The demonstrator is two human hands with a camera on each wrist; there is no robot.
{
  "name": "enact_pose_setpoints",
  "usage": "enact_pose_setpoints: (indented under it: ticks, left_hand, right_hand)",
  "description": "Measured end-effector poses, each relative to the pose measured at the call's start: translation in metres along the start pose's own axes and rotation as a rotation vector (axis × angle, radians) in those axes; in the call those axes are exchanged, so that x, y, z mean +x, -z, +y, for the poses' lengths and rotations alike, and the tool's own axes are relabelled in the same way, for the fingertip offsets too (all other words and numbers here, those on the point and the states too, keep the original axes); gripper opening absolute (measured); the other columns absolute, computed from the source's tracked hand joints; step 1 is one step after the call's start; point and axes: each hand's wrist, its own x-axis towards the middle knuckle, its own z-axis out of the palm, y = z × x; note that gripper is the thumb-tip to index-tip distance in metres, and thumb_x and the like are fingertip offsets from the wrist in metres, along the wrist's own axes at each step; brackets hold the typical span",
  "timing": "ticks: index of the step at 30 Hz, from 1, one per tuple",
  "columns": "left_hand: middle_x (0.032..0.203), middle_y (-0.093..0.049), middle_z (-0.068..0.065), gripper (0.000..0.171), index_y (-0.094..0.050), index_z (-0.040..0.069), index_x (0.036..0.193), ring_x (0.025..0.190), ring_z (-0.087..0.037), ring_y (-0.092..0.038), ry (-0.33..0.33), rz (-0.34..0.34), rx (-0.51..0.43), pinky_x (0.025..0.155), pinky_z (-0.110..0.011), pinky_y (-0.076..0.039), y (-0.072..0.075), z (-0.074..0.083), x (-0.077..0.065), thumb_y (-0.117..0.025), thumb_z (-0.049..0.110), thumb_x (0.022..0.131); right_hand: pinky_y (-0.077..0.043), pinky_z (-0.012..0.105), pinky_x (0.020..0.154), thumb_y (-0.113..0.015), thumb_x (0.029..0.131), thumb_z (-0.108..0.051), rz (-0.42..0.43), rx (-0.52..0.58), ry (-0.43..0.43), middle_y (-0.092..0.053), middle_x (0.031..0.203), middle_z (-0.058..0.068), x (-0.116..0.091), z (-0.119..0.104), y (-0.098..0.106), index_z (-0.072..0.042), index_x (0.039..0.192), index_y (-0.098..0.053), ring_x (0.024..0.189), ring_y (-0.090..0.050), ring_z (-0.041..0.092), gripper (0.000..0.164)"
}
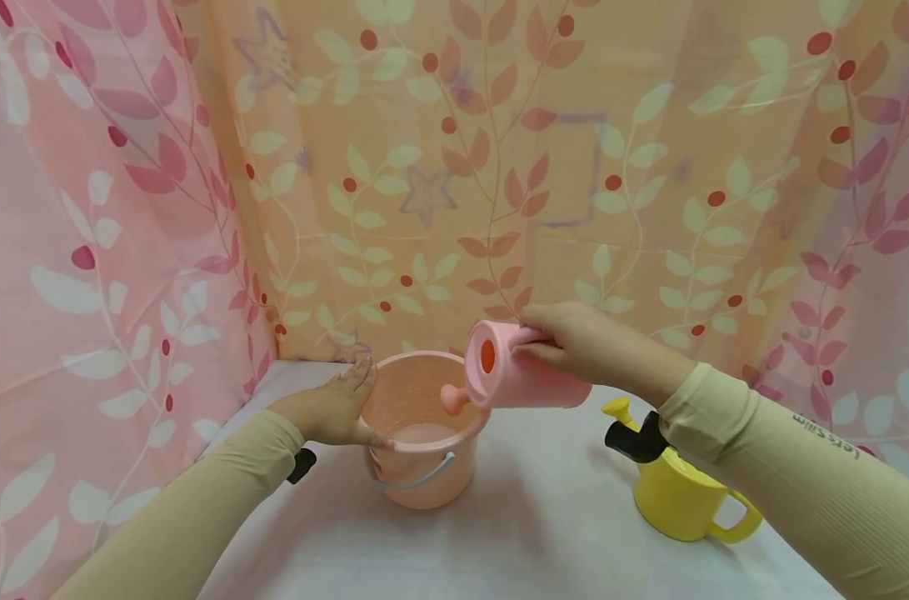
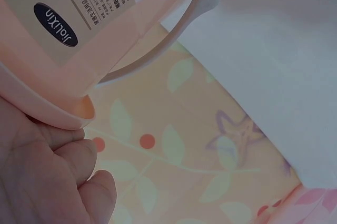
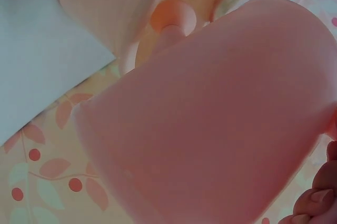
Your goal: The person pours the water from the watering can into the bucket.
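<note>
My right hand [image 1: 562, 337] grips the handle of a pink watering can [image 1: 536, 375]. The can lies tipped on its side in the air, its round rose [image 3: 174, 16] over the right part of a peach-coloured bucket [image 1: 430, 479]. No water shows at the rose. On the bucket's left rim rests my left hand [image 1: 334, 407], thumb along the front edge and fingers spread toward the back. Part of that hand [image 2: 50, 174] and the rim appear in the left wrist view. A pale grey bail handle [image 1: 427, 477] hangs down the bucket's front.
A yellow watering can [image 1: 675, 500] stands on the white table [image 1: 559, 533] at the right, partly behind my right sleeve and black wrist camera [image 1: 637, 437]. Leaf-patterned curtains [image 1: 454, 167] enclose the table at the back and both sides.
</note>
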Motion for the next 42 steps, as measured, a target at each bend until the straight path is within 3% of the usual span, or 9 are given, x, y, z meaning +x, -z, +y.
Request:
enact_pose_setpoints:
  ticks: [18, 42]
  left_hand:
    - [0.147, -0.004, -0.030, 0.122, -0.011, -0.013, 0.141, 0.137, -0.038, -0.004, 0.014, 0.000, 0.004, 0.108, -0.052, -0.015, -0.0017, -0.0006, 0.0001, -0.051, 0.077, 0.068]
    - [0.148, -0.003, -0.029, 0.121, -0.011, -0.012, 0.141, 0.137, -0.038, -0.004, 0.018, -0.009, -0.002, 0.108, -0.052, -0.015, 0.0003, 0.0007, 0.0001, -0.053, 0.076, 0.069]
  right_hand:
    - [-0.043, 0.024, 0.058, -0.066, 0.084, -0.015, -0.016, -0.017, 0.092, -0.048, 0.063, -0.008, 0.0036, -0.0050, 0.0019, -0.017, 0.068, -0.049, 0.062, -0.047, 0.010, 0.024]
    - [-0.041, 0.023, 0.057, -0.063, 0.084, -0.010, -0.021, -0.055, 0.130, -0.044, 0.062, -0.008, 0.0040, -0.0038, 0.0018, -0.017, 0.065, -0.046, 0.061, -0.044, 0.009, 0.027]
